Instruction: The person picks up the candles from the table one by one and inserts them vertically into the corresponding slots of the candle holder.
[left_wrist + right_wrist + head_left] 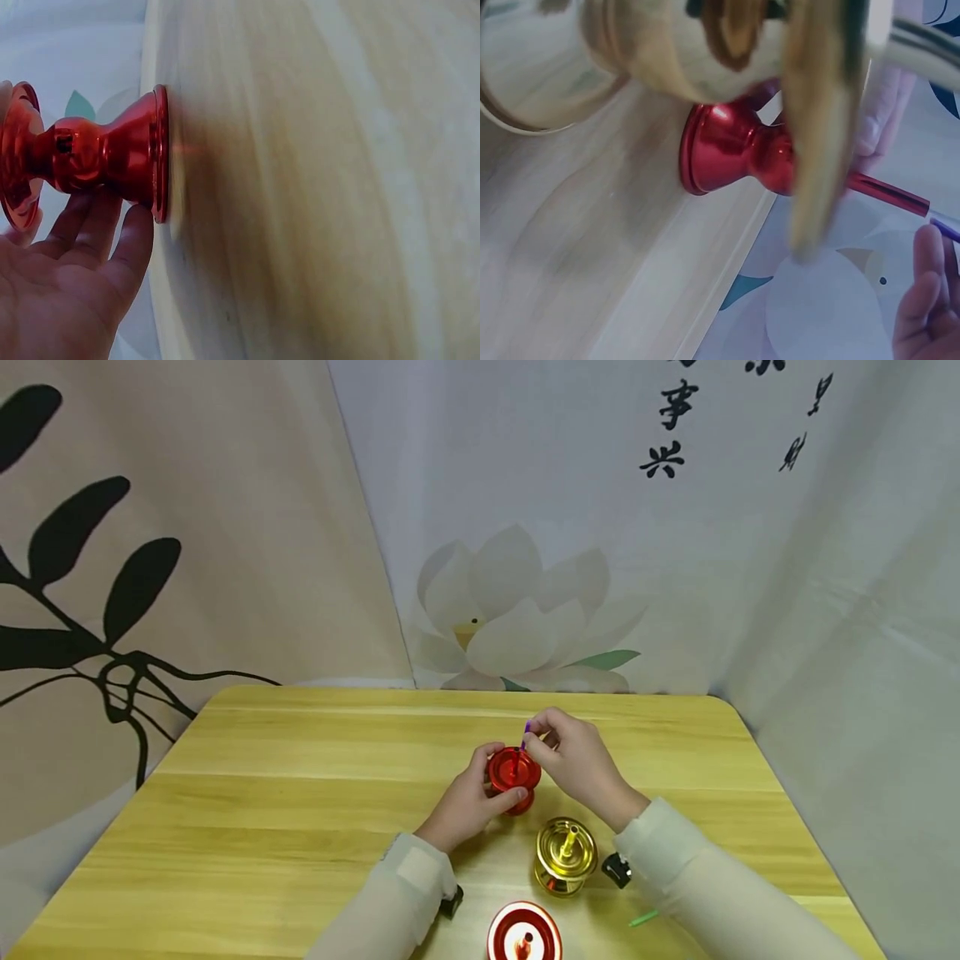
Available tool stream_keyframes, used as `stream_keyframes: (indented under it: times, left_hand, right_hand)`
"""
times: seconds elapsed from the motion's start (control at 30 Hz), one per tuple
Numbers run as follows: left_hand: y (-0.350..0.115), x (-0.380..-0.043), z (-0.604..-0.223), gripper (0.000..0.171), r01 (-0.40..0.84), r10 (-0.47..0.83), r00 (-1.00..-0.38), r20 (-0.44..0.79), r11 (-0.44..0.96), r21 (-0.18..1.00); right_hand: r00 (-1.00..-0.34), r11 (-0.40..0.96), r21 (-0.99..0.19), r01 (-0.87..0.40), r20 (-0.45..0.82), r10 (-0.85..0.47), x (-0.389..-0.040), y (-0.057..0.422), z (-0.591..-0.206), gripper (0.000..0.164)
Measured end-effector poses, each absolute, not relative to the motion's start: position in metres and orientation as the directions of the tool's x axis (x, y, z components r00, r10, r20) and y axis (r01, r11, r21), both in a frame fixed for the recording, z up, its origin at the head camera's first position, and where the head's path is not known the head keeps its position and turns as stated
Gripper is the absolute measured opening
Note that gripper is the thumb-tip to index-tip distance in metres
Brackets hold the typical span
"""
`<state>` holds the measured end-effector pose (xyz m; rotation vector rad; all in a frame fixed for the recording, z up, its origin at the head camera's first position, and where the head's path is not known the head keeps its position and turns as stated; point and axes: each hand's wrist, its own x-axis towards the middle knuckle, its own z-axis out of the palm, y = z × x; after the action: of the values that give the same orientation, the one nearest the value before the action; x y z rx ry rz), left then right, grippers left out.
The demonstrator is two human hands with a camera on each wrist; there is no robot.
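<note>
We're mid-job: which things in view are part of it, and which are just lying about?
In the job:
red holder, gripped by the left hand
purple stick, pinched by the right hand

Seemingly lying about, no hand on them:
gold holder
green stick
round red-and-white object

A wooden table (247, 827), yellowish with lighter bands and rounded far corners, reaches to the far wall (480, 452). This wall is whitish and carries a pale printed lotus (517, 635) and, higher toward the right, black Chinese characters (662, 460). The left wall (255, 543) is beige with a dark leafy branch (142, 585); the right wall (885, 693), greyish white, is perhaps hanging cloth. The light is soft
</note>
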<state>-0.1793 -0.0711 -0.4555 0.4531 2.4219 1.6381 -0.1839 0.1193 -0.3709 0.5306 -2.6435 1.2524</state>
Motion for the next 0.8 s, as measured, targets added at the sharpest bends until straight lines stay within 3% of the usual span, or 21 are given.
stream_keyframes:
  times: [0.8]
  left_hand:
    - [-0.0723, -0.1780, -0.4570, 0.079, 0.144, 0.341, -0.940, 0.012, 0.365, 0.920]
  right_hand:
    - [-0.933, 0.648, -0.672, -0.360, 0.266, -0.242, -0.1822, 0.1206, -0.3722, 0.016]
